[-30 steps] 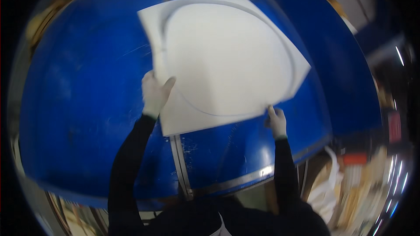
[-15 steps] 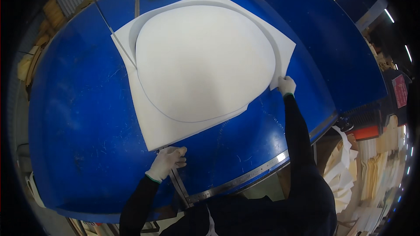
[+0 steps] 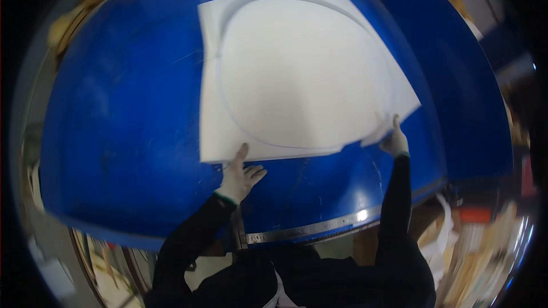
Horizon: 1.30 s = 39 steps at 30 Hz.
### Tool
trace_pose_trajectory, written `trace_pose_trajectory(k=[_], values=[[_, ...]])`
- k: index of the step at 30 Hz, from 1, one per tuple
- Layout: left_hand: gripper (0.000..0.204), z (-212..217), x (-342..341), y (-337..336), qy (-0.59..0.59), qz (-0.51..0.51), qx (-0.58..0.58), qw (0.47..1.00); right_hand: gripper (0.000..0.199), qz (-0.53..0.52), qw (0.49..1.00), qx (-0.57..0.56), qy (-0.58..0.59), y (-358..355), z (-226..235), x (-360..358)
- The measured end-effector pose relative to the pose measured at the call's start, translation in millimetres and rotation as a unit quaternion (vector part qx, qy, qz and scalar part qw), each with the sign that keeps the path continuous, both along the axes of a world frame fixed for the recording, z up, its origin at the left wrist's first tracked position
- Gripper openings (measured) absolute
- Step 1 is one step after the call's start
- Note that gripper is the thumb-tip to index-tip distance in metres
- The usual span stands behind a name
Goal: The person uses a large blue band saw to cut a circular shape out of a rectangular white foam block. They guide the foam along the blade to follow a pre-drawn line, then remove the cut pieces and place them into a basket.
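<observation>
A white foam sheet (image 3: 214, 131) lies on a blue table (image 3: 125, 137). Within it sits a large rounded foam piece (image 3: 308, 74), with a gap along its far side and a drawn line along its near left. My left hand (image 3: 238, 178), in a white glove, is open at the near left edge; its thumb reaches onto the sheet and its fingers are spread. At the near right, my gloved right hand (image 3: 395, 141) grips the sheet's end, thumb on top and fingers partly hidden below. A small break in the near edge shows left of that hand.
A metal ruler strip (image 3: 314, 231) runs along the table's near edge, meeting a second metal strip (image 3: 237, 228) below my left hand. To the right stands another blue surface (image 3: 468, 97). Pale sheet material (image 3: 474, 256) is stacked at the lower right, blurred.
The foam sheet has turned clockwise, its right corner coming nearer. Both hands have shifted, and the left fingers have spread. The thin wire-like line at upper left is no longer distinct.
</observation>
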<state>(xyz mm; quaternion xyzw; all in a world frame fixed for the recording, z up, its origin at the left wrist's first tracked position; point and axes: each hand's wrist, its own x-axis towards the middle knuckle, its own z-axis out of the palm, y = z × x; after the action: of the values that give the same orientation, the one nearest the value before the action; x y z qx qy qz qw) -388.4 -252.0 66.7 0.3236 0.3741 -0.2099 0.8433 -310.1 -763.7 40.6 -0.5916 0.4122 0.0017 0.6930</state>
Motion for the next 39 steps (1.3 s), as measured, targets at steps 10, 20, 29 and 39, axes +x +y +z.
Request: trace_pose_trajectory(k=[10,20,29,39], values=[[0.070,-25,9,9,-0.040,0.030,0.007,0.999,0.044,0.079,0.992,-0.094,0.008,37,-17,22],[0.063,-24,15,-6,-0.038,0.023,-0.004,0.999,0.046,0.081,0.985,-0.151,-0.031,6,-29,35],[0.059,-25,22,-13,-0.018,0.024,0.012,0.999,0.045,0.097,0.979,-0.179,-0.029,-6,-38,50],[0.048,-26,23,-11,-0.036,0.033,0.017,0.999,0.041,0.094,0.982,-0.160,-0.038,0,-41,54]])
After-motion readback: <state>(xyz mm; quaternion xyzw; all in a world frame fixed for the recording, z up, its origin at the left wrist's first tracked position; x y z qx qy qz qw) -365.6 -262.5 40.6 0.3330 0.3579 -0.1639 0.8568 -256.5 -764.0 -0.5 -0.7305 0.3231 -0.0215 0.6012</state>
